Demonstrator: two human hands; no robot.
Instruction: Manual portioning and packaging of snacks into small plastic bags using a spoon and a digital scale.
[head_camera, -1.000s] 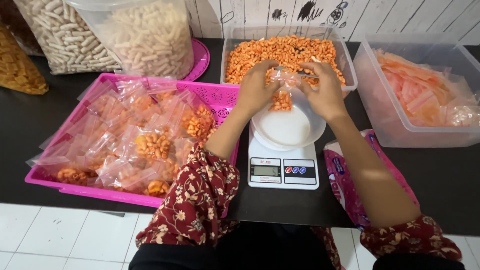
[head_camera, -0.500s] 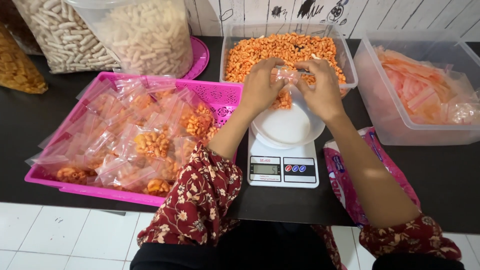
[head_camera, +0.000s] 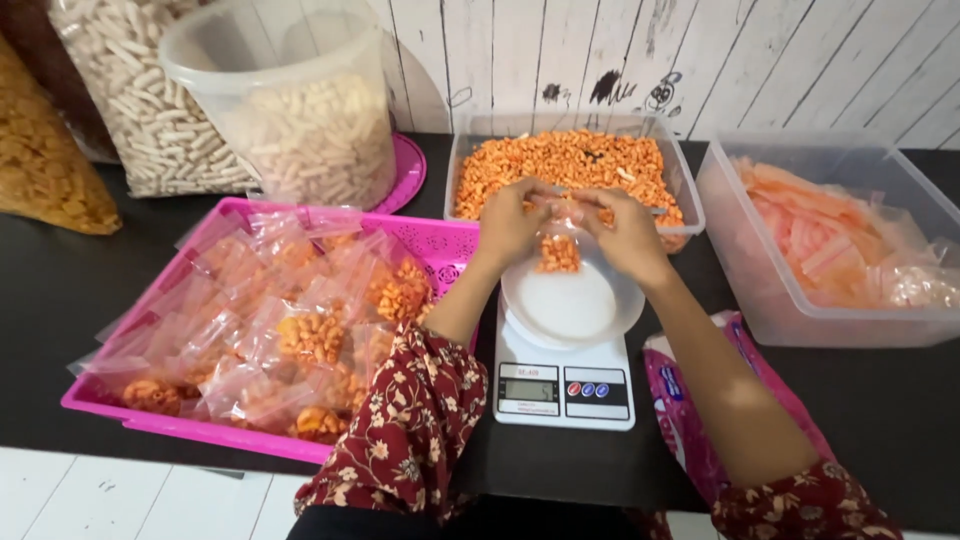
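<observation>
Two sleeves in dark red floral cloth enter from the bottom edge, and both forearms run up over the black bench (head_camera: 60, 290). Nearest the person, a white digital kitchen scale (head_camera: 565, 385) sits on the bench with its display and buttons facing the camera. A white bowl (head_camera: 570, 305) rests on the scale platform. To the right of the scale lies a pink plastic package (head_camera: 700, 400), partly covered by the right forearm. To the left stands a pink perforated tray (head_camera: 440, 240) filled with small clear bags of orange snack pieces.

Above the bowl, the left hand (head_camera: 510, 225) and the right hand (head_camera: 625, 235) hold one small clear bag (head_camera: 558, 245) between them. Each hand has its fingers pinched shut on the bag's top edge, left hand at the left corner, right hand at the right corner. The bag hangs upright, with orange snack pieces in its lower part, just over the far rim of the bowl.

Behind the hands stands a clear rectangular tub (head_camera: 680, 190) of orange curled snacks. Right of it, a second clear tub (head_camera: 750, 290) holds pale orange strips. At far left stand a clear round container (head_camera: 300, 110) of pale stick snacks and large bags of snacks. A white plank wall closes the view.
</observation>
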